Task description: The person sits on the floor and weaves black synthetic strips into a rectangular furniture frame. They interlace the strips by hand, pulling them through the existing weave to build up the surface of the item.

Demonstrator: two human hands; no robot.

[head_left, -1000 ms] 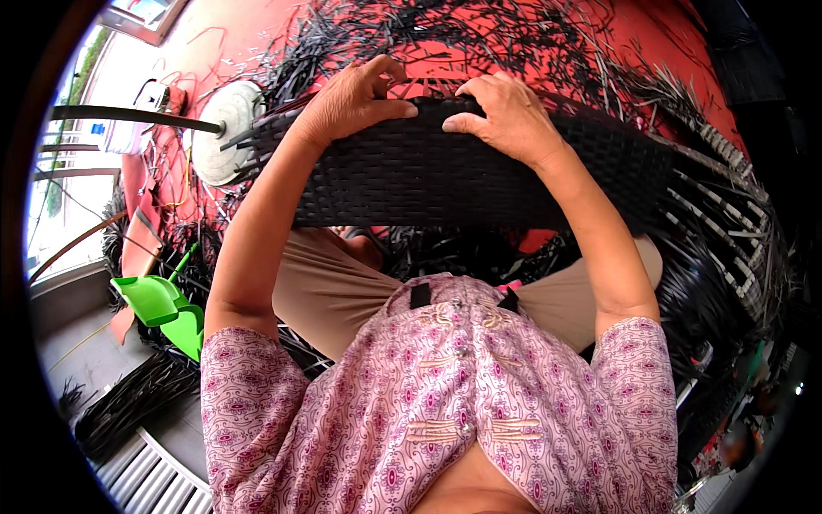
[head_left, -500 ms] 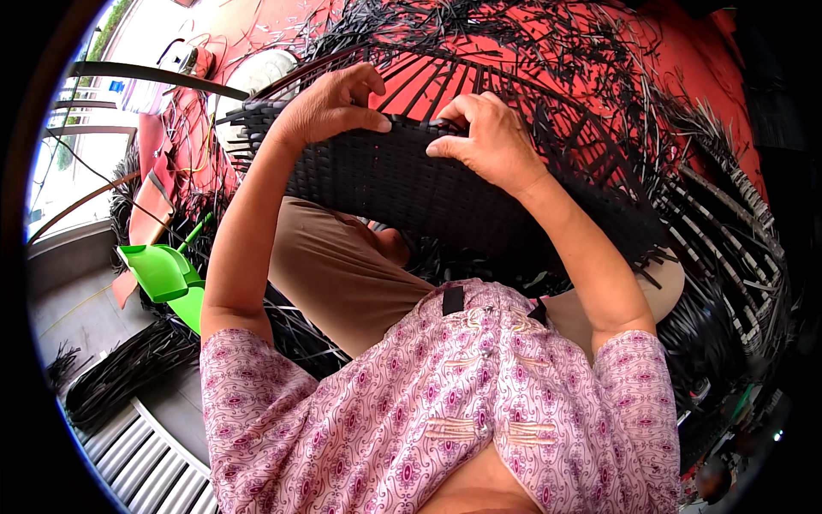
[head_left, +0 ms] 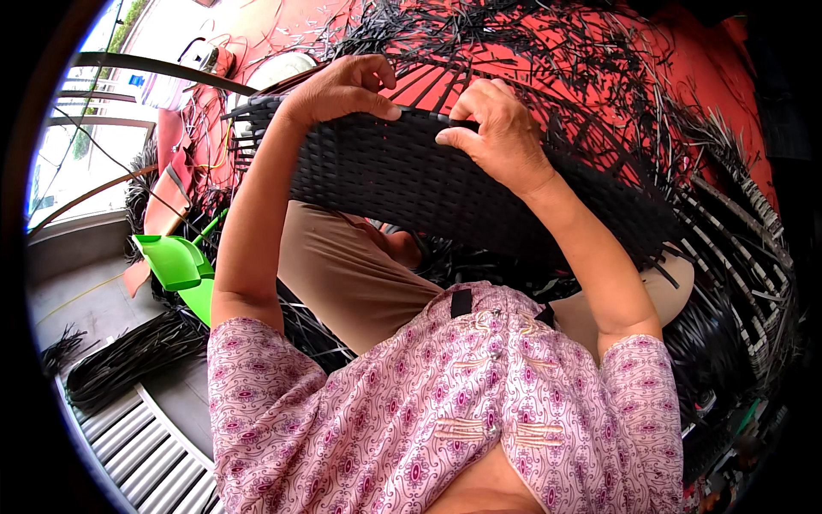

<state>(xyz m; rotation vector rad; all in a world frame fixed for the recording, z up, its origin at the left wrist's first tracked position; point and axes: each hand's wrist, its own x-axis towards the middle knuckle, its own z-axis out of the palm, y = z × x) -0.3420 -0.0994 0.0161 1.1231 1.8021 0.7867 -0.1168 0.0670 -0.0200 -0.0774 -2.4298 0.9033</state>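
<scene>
A black woven panel (head_left: 402, 180) of flat plastic-looking strips leans across my lap. Loose strip ends fan out beyond its upper edge. My left hand (head_left: 347, 90) is at that edge, thumb pressed along the rim and fingers curled over the far side. A short gap to the right, my right hand (head_left: 501, 128) pinches the same rim between thumb and bent fingers. What the fingertips touch behind the edge is hidden.
Loose black strips (head_left: 514, 38) litter the red floor (head_left: 702, 81) beyond the panel. At left are a green dustpan (head_left: 171, 261), a bundle of black strips (head_left: 133, 360) and a white slatted rack (head_left: 145, 450). Bundled strips (head_left: 741, 274) lie at right.
Both hands stay on the panel's edge, with small finger shifts. The panel's woven face has tipped slightly more into view. The whole view has shifted a little.
</scene>
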